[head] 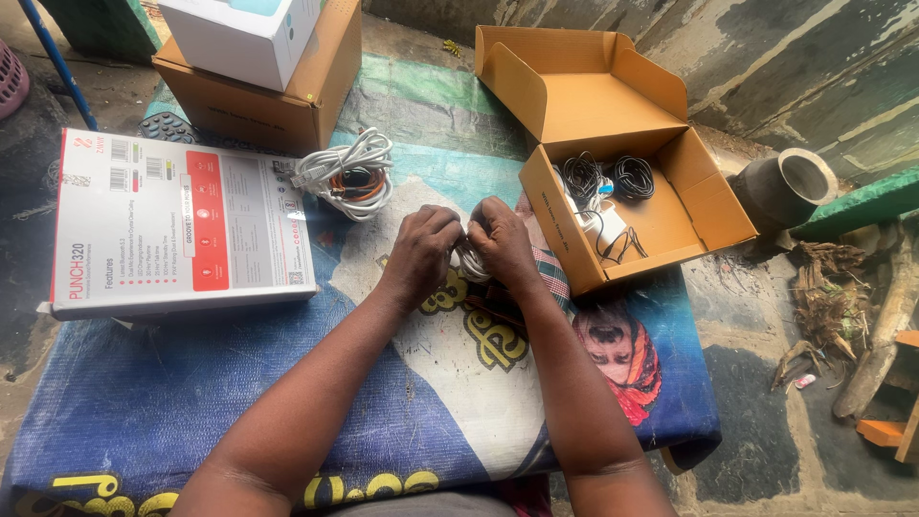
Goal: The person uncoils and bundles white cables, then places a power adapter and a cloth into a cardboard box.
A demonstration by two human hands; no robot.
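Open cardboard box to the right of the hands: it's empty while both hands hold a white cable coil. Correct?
Not quite. The head view shows the open cardboard box holds black cable coils and a white adapter. Both hands, left hand and right hand, do hold the white cable coil.

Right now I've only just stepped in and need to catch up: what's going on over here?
A person works with both bare hands close together over a printed mat. The left hand and right hand are closed on a small coil of white cable between them. To the right, an open cardboard box holds black cable coils and a white adapter. To the left lie a loose bundle of white and orange cables and a flat printed product box.
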